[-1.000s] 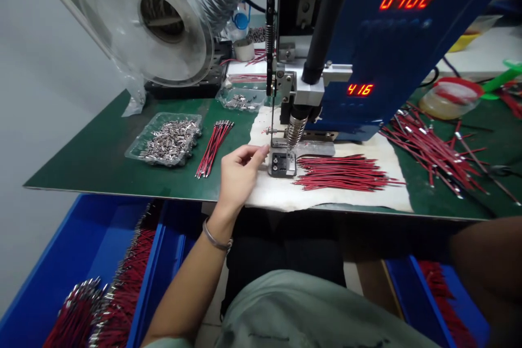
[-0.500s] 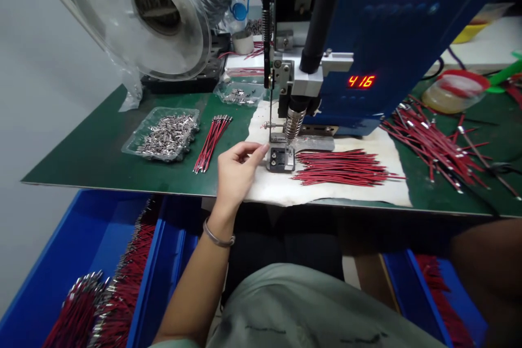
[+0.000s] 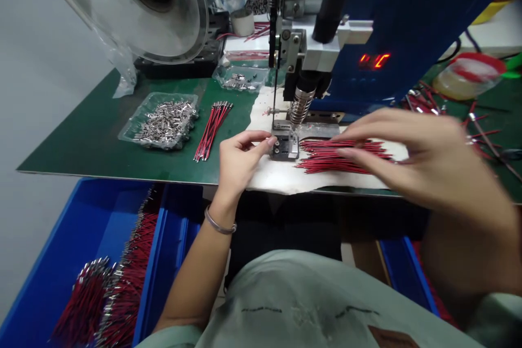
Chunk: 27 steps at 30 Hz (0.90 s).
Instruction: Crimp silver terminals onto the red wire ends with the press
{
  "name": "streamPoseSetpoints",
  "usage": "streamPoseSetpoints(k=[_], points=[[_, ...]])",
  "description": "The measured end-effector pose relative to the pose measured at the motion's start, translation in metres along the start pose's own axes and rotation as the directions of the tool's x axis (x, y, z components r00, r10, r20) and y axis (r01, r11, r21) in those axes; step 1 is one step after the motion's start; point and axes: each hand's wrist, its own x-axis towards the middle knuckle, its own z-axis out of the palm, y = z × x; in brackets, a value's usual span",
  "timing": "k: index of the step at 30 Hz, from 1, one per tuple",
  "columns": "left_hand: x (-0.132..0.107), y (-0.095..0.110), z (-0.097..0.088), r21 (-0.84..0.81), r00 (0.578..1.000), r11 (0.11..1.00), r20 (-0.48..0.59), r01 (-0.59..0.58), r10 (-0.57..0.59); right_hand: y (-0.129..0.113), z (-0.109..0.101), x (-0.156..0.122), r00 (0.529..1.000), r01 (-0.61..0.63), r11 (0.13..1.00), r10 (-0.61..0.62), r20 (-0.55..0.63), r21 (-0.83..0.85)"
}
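Note:
My left hand (image 3: 238,160) rests on the white cloth (image 3: 277,176), fingers curled in a pinch at the left side of the small metal fixture block (image 3: 285,148) under the machine's nozzle (image 3: 300,106); what it pinches is too small to see. My right hand (image 3: 411,155) hovers blurred over the pile of red wires (image 3: 330,155) right of the fixture, with its fingers stretched out and apart.
A clear tray of metal terminals (image 3: 161,119) and a small bundle of red wires (image 3: 212,130) lie to the left on the green mat. The blue machine (image 3: 408,22), a clear reel (image 3: 163,5), more terminated wires (image 3: 481,130) at right, blue bins (image 3: 93,261) below.
My right hand has come into view from the lower right and now reaches over the red wire pile. My left hand stays at the fixture. The view has tilted down.

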Motion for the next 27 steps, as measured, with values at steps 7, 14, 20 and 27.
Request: streamPoseSetpoints(k=[7, 14, 20, 27], points=[[-0.003, 0.003, 0.003, -0.020, 0.999, 0.999, -0.012, -0.030, 0.030, 0.041, 0.047, -0.006, 0.995, 0.079, 0.986, -0.068, 0.079, -0.146], [-0.003, 0.016, 0.005, -0.069, 0.991, 0.991, -0.077, -0.116, 0.111, 0.044, 0.043, 0.004, 0.968, 0.110, 0.970, -0.056, 0.244, -0.216], [-0.001, 0.017, 0.022, -0.275, 0.988, 0.954, -0.134, -0.116, 0.081, 0.044, 0.043, 0.012, 0.949, 0.145, 0.971, -0.084, 0.303, -0.188], [-0.004, -0.002, 0.028, -0.247, 0.994, 0.967, -0.097, -0.067, 0.044, 0.044, 0.041, 0.020, 0.903, 0.260, 0.931, -0.141, 0.406, -0.256]])
